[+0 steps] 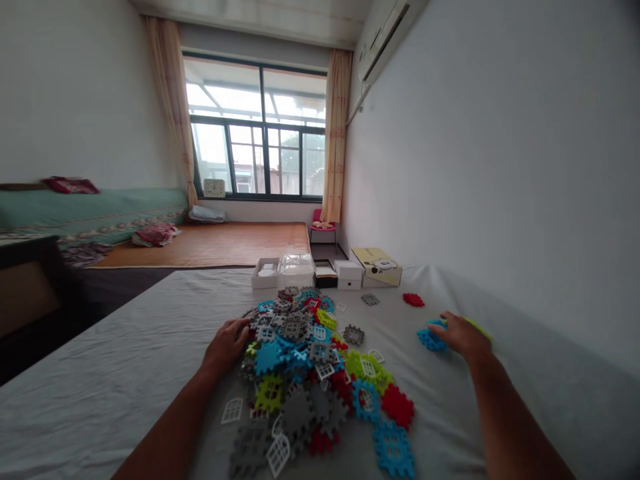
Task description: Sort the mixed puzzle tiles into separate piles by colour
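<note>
A pile of plastic interlocking tiles (310,360), grey, blue, red and lime, lies on a white sheet (125,360) in front of me. My left hand (226,345) rests at the pile's left edge with fingers curled into the tiles; what they grip is hidden. My right hand (463,335) lies far to the right, fingers closed over a blue tile (430,337) with a lime piece (479,327) under the hand. A lone red tile (413,299) and a grey tile (371,299) lie beyond it.
Several small boxes (350,273), a clear plastic tub (297,269) and a cardboard box (378,265) line the sheet's far edge. A white wall (500,167) runs along the right. A bed with green cover (90,213) stands at the left, a window (257,130) behind.
</note>
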A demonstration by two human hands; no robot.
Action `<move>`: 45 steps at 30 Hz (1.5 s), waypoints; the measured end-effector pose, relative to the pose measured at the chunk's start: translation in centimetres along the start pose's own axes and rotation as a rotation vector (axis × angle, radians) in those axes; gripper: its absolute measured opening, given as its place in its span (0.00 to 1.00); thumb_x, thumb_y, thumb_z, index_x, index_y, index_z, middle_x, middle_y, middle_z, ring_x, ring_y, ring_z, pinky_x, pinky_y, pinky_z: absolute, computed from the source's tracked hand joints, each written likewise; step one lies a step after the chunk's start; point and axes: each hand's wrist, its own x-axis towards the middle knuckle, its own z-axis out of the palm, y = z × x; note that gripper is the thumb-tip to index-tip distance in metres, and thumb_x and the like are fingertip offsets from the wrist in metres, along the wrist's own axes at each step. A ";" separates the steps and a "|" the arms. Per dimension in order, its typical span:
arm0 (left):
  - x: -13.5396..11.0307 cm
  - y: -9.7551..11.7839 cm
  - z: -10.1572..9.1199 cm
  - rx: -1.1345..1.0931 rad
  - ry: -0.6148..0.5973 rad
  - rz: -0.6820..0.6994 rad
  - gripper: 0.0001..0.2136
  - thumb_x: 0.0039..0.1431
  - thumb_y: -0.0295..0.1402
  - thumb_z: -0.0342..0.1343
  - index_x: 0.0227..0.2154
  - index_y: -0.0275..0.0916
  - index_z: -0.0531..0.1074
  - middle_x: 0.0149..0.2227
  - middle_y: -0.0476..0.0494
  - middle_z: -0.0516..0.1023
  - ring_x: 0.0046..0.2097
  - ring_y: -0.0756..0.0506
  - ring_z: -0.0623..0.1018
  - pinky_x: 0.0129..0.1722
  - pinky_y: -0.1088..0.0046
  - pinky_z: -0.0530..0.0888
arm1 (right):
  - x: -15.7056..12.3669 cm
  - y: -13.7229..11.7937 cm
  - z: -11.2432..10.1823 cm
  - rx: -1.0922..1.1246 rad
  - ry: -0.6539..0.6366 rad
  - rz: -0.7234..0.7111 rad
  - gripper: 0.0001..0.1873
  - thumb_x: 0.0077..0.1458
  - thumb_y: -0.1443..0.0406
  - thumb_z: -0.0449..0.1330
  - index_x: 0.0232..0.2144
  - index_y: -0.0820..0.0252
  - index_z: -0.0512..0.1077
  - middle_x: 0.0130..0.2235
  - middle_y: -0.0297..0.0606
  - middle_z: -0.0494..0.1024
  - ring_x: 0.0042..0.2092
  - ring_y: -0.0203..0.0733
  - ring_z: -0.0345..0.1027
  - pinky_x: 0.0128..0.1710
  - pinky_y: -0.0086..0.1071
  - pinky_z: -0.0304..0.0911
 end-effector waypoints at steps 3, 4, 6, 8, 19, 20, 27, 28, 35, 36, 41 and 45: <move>0.0 0.0 0.0 0.022 -0.005 -0.004 0.19 0.57 0.39 0.43 0.45 0.38 0.72 0.47 0.40 0.74 0.49 0.43 0.73 0.51 0.69 0.67 | -0.6 -0.2 0.0 -0.103 -0.107 0.086 0.24 0.46 0.49 0.57 0.38 0.61 0.73 0.43 0.55 0.75 0.45 0.62 0.69 0.41 0.52 0.62; 0.0 0.0 0.0 0.028 -0.008 -0.005 0.19 0.57 0.40 0.43 0.45 0.38 0.72 0.47 0.40 0.73 0.49 0.43 0.73 0.51 0.69 0.67 | -0.8 -0.7 -0.1 -0.130 -0.103 0.076 0.24 0.46 0.49 0.58 0.38 0.60 0.74 0.45 0.55 0.75 0.46 0.64 0.67 0.41 0.55 0.62; 0.0 -0.1 0.1 0.032 -0.016 -0.002 0.19 0.58 0.39 0.43 0.46 0.37 0.72 0.47 0.40 0.73 0.49 0.43 0.73 0.51 0.69 0.67 | -1.2 -2.4 -0.3 -0.156 -0.017 0.009 0.23 0.45 0.50 0.59 0.39 0.59 0.73 0.47 0.54 0.73 0.50 0.66 0.63 0.42 0.57 0.61; 0.0 -0.1 0.1 0.029 -0.022 0.002 0.19 0.58 0.39 0.43 0.46 0.38 0.72 0.47 0.41 0.73 0.50 0.43 0.72 0.52 0.68 0.66 | -1.9 -4.7 -0.8 -0.062 0.000 -0.159 0.22 0.47 0.52 0.59 0.41 0.58 0.73 0.47 0.50 0.73 0.49 0.59 0.64 0.44 0.51 0.63; 0.0 -0.1 0.2 0.049 -0.015 0.012 0.20 0.58 0.39 0.42 0.46 0.35 0.72 0.47 0.38 0.73 0.49 0.43 0.72 0.51 0.69 0.67 | -7.4 -14.1 -1.6 0.428 -0.793 -0.904 0.24 0.36 0.52 0.69 0.36 0.56 0.73 0.42 0.35 0.70 0.38 0.36 0.66 0.37 0.28 0.63; 0.0 0.0 0.2 0.052 -0.016 0.011 0.20 0.58 0.39 0.42 0.46 0.35 0.71 0.47 0.38 0.72 0.49 0.43 0.72 0.51 0.69 0.67 | -7.6 -14.3 -1.1 0.412 -0.756 -0.902 0.23 0.36 0.53 0.69 0.35 0.56 0.72 0.41 0.35 0.70 0.37 0.36 0.66 0.36 0.28 0.63; -0.1 -0.1 0.2 0.056 -0.016 0.018 0.20 0.58 0.39 0.42 0.46 0.36 0.71 0.47 0.38 0.72 0.49 0.43 0.72 0.51 0.68 0.67 | -6.9 -15.1 2.1 0.504 -0.503 -0.757 0.10 0.46 0.62 0.62 0.34 0.58 0.72 0.34 0.34 0.73 0.33 0.36 0.66 0.33 0.29 0.63; -0.1 -0.2 0.2 0.054 -0.017 0.019 0.20 0.58 0.39 0.42 0.46 0.35 0.71 0.47 0.38 0.72 0.49 0.43 0.72 0.51 0.68 0.66 | -6.7 -15.0 2.3 0.529 -0.481 -0.722 0.09 0.47 0.62 0.61 0.34 0.58 0.72 0.34 0.35 0.74 0.33 0.37 0.67 0.33 0.29 0.63; -0.1 -0.1 0.3 0.054 -0.019 0.017 0.20 0.58 0.39 0.42 0.47 0.35 0.71 0.47 0.38 0.72 0.49 0.43 0.72 0.51 0.69 0.66 | -3.9 -12.1 2.4 0.477 -0.300 -0.401 0.18 0.50 0.53 0.56 0.36 0.61 0.72 0.31 0.37 0.77 0.33 0.41 0.70 0.34 0.31 0.63; -0.1 -0.1 0.3 0.055 -0.018 0.018 0.20 0.58 0.39 0.42 0.47 0.35 0.71 0.47 0.39 0.72 0.49 0.43 0.73 0.51 0.69 0.67 | -3.4 -11.3 2.3 0.392 -0.258 -0.351 0.17 0.50 0.54 0.56 0.35 0.60 0.73 0.31 0.38 0.78 0.33 0.41 0.70 0.34 0.32 0.62; 0.0 -0.3 0.4 0.064 -0.025 0.018 0.19 0.58 0.39 0.43 0.47 0.36 0.71 0.48 0.39 0.72 0.49 0.43 0.72 0.51 0.69 0.67 | -1.7 -7.9 2.3 0.082 -0.194 -0.234 0.15 0.52 0.57 0.53 0.35 0.59 0.75 0.37 0.42 0.79 0.41 0.45 0.71 0.40 0.32 0.60; 0.0 -0.4 0.4 0.069 -0.017 0.034 0.19 0.58 0.39 0.43 0.47 0.36 0.71 0.48 0.40 0.72 0.49 0.43 0.72 0.51 0.69 0.67 | -1.8 -7.5 2.7 0.114 -0.296 -0.285 0.22 0.50 0.53 0.56 0.43 0.59 0.73 0.42 0.43 0.78 0.44 0.46 0.70 0.43 0.33 0.61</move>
